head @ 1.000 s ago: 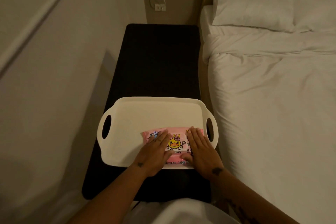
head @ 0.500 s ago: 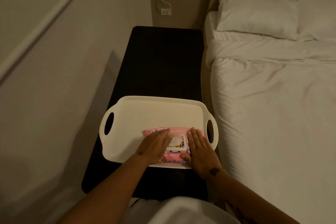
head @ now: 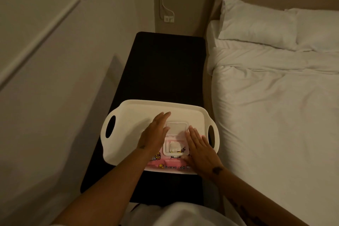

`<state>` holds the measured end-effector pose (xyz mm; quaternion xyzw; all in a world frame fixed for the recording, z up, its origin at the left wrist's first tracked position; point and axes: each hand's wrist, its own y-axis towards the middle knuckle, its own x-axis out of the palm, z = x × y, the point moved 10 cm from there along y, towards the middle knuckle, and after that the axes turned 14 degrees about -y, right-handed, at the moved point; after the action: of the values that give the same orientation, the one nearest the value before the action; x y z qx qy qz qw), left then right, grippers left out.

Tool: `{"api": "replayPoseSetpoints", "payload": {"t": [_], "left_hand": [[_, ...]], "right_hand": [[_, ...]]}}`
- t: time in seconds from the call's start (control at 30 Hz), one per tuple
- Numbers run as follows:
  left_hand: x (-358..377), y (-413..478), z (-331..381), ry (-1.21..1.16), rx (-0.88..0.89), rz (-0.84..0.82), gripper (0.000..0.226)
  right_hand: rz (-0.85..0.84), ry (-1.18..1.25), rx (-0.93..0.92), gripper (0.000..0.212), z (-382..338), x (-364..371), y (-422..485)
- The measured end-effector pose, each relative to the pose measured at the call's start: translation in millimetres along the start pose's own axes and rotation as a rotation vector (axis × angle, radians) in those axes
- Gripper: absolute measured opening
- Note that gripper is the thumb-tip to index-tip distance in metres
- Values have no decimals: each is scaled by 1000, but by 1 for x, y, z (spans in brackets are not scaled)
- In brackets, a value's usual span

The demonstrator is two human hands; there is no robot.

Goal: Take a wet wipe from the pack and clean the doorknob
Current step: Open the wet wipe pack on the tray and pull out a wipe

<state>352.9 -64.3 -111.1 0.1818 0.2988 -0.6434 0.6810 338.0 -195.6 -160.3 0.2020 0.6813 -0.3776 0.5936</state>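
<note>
A pink wet wipe pack (head: 169, 166) with duck pictures lies in a white tray (head: 128, 134) on a dark bench. Its white flip lid (head: 176, 127) stands open, and a folded white wipe (head: 173, 147) shows in the opening. My left hand (head: 155, 134) is flat beside the lid on the pack's left, fingers stretched forward and holding nothing. My right hand (head: 199, 149) lies flat on the pack's right end, pressing it down. No doorknob is in view.
The dark bench (head: 165, 69) runs between a pale wall on the left and a bed with white sheets (head: 275, 115) on the right. Two pillows (head: 256, 25) lie at the bed's head. A wall socket with a cable (head: 168, 18) sits behind the bench.
The pack's lid, shut a second ago, has been flipped open and the wipe is exposed. My left hand has moved forward past the lid. My right hand stays on the pack.
</note>
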Motion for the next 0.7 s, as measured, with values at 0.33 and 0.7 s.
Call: {"api": "replayPoseSetpoints", "payload": {"t": [0.33, 0.7], "left_hand": [[48, -34, -32, 298, -24, -351, 55], [60, -33, -14, 245, 28, -410, 46]], "right_hand": [[-62, -25, -17, 102, -1, 10, 4], [-46, -103, 121, 70, 6, 23, -31]]}}
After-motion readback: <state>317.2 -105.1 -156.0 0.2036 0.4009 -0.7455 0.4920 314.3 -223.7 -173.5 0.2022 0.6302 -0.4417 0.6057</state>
